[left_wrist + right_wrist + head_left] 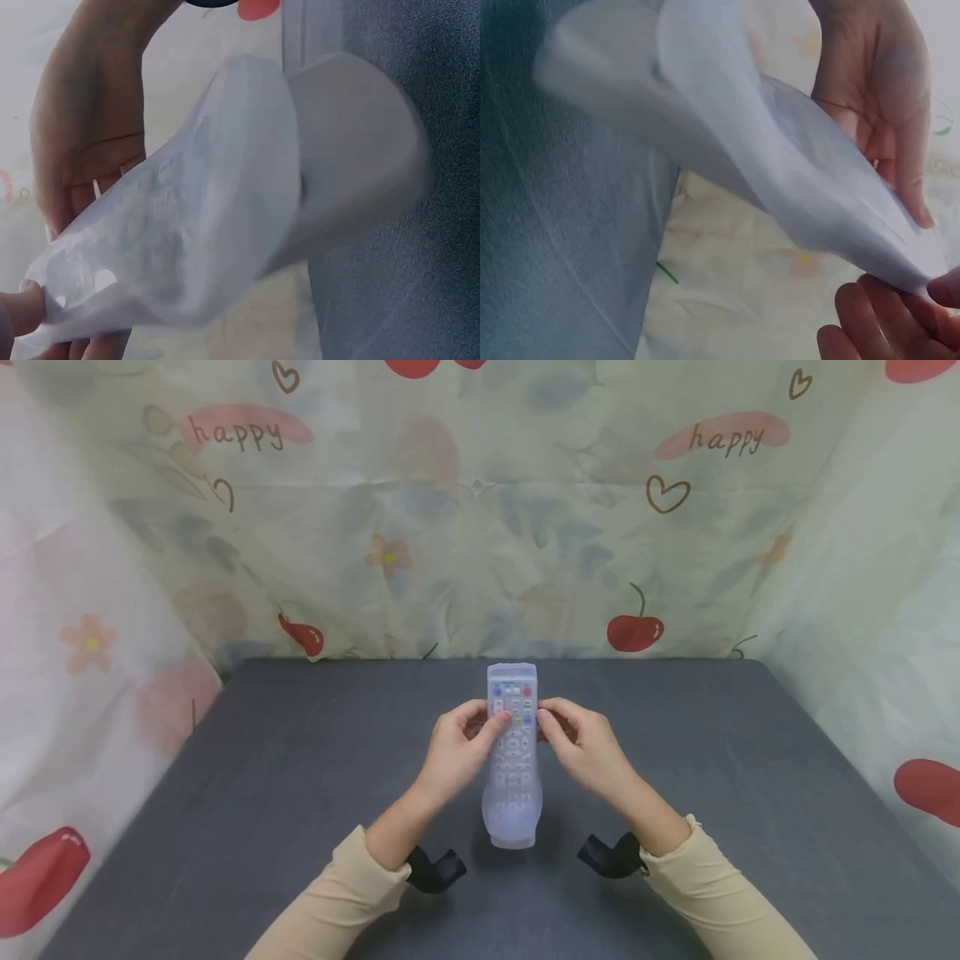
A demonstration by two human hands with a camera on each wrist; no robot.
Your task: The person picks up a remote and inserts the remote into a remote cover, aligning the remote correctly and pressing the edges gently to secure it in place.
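Observation:
A white remote control [352,135] is partly inside a translucent sleeve-like cover [512,817], held up above the dark tabletop in the head view. Its lower end [513,842] sticks out of the cover's wide opening, while buttons show hazily through the front. My left hand [456,750] grips the covered remote by its left side, thumb on the front and fingers behind. On the opposite edge, my right hand [583,745] pinches the cover between thumb and fingers. In the right wrist view, the cover's loose rim [705,67] stands around the remote's body.
A dark grey tabletop [300,777] spreads beneath both hands. Printed curtains [480,527] with cherries, hearts and flowers enclose the back and sides. Black straps [437,870] sit at both wrists beside the cream sleeves [352,885].

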